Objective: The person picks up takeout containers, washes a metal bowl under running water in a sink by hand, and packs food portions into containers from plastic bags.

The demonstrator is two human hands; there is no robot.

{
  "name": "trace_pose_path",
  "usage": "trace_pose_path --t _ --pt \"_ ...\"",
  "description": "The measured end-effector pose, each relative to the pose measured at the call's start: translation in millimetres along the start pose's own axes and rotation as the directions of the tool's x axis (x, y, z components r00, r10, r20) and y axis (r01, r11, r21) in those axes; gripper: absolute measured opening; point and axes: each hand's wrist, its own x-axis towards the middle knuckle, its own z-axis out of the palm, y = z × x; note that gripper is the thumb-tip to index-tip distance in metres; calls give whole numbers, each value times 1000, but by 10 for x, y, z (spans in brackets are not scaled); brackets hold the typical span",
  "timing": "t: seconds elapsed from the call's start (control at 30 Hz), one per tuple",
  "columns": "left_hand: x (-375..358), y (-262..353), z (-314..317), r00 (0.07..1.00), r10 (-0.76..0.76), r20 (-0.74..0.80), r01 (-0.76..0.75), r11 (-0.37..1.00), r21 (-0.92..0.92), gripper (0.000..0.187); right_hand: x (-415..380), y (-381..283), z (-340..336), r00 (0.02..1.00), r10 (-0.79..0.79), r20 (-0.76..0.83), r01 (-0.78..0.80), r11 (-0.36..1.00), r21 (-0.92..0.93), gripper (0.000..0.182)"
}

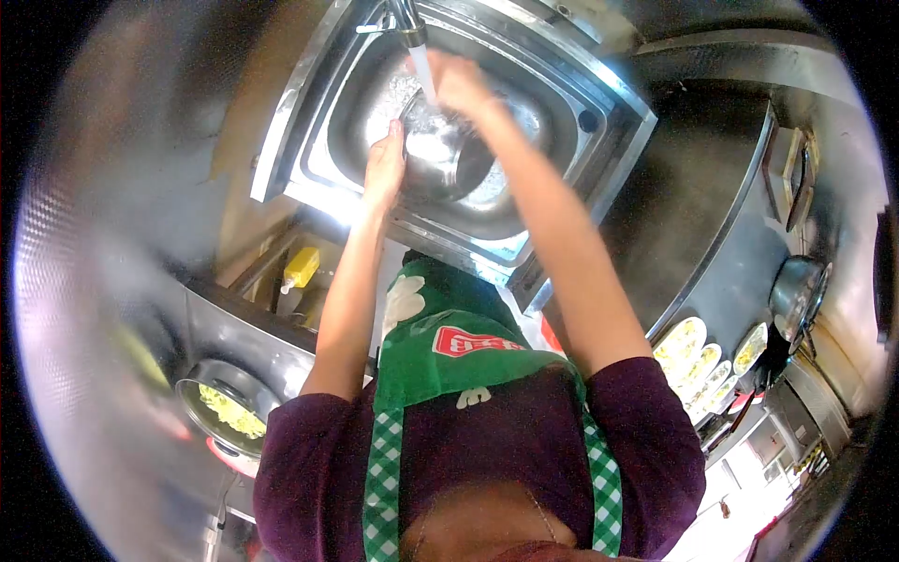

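A shiny metal bowl (435, 159) sits tilted inside the steel sink (548, 201). My left hand (385, 161) grips its left rim, thumb up along the edge. At the bowl's far side, my right hand (457, 84) is smeared by motion beside the stream of water, so its fingers do not show clearly. Water (422, 73) runs from the faucet (405, 21) down toward the bowl.
On the left counter stands a pot (192, 405) with pale green chopped food inside. A yellow bottle (301, 266) is below the sink's left side. Several plates (681, 339) of food line the right counter, near a metal pot (791, 292).
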Motion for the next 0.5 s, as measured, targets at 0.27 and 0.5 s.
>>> trace_pose_path --t 0.27,0.5 --pt "-87 -34 110 991 -21 135 121 589 -799 48 -429 1416 256 944 320 -81 -32 334 942 39" --pt "137 -100 564 994 57 91 56 452 -890 51 -662 383 654 438 613 -658 103 693 714 34"
